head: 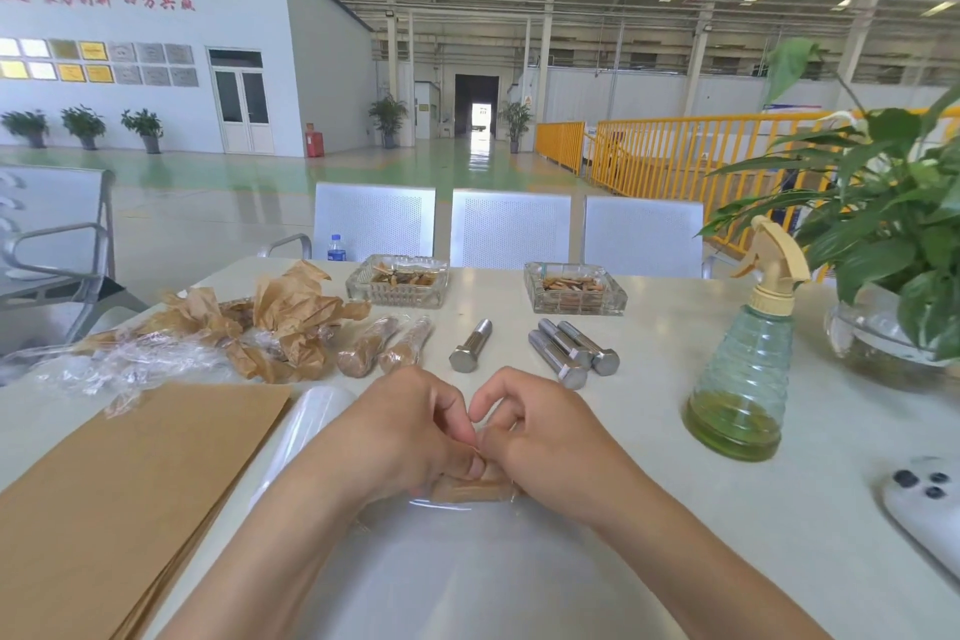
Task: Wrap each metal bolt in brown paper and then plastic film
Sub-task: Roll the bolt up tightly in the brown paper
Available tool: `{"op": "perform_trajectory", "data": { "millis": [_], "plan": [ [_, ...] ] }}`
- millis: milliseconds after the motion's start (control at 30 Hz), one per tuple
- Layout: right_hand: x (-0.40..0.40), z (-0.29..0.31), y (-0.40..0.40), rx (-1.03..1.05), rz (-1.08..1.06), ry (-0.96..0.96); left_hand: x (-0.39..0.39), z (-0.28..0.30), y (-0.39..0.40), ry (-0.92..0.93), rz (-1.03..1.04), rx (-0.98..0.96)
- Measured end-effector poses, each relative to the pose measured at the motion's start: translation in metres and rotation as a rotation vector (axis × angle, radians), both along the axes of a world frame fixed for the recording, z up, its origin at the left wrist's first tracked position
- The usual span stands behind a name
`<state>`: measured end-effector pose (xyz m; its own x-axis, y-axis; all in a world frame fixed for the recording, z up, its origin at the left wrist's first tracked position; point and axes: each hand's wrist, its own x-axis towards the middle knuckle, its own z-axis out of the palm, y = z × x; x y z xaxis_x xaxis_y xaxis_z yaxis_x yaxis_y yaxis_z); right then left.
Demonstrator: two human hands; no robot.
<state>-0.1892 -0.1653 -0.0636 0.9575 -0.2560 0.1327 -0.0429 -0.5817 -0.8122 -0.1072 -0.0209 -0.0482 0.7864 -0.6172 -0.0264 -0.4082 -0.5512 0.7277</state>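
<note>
1. Brown-papered, the bolt (pixel 470 486) you are wrapping is lying near the table's (pixel 649 431) near edge, just under your two hands, its long axis running left to right across you.
2. Your left hand (pixel 410 431) is curling over the bundle's left end, fingers bent and pinching paper and film; your right hand (pixel 540 431) is curling over the right end the same way, the fingertips of both hands almost meeting at the middle.
3. Clear plastic film (pixel 447 520) is spreading from under the bundle toward you, so the roll is probably going toward you or away, across that long axis.
4. Both hands are equally near; neither is free.
5. Two wrapped bolts (pixel 384 346) are lying farther off to the left, and four bare bolts (pixel 566 353) are waiting far right of them.
6. Flat brown paper sheets (pixel 119 494) are lying at your near left, beside the film roll (pixel 311 426).
</note>
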Motion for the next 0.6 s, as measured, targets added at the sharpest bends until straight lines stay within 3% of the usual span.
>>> {"op": "perform_trajectory", "data": {
  "millis": [233,600],
  "plan": [
    [-0.002,-0.005,-0.007,0.012,0.071,-0.01,-0.001,0.005,0.006,0.109,0.001,0.04],
    [-0.025,-0.019,0.029,-0.676,-0.088,-0.23,-0.001,0.007,0.007,0.115,0.079,-0.001]
  ]
}}
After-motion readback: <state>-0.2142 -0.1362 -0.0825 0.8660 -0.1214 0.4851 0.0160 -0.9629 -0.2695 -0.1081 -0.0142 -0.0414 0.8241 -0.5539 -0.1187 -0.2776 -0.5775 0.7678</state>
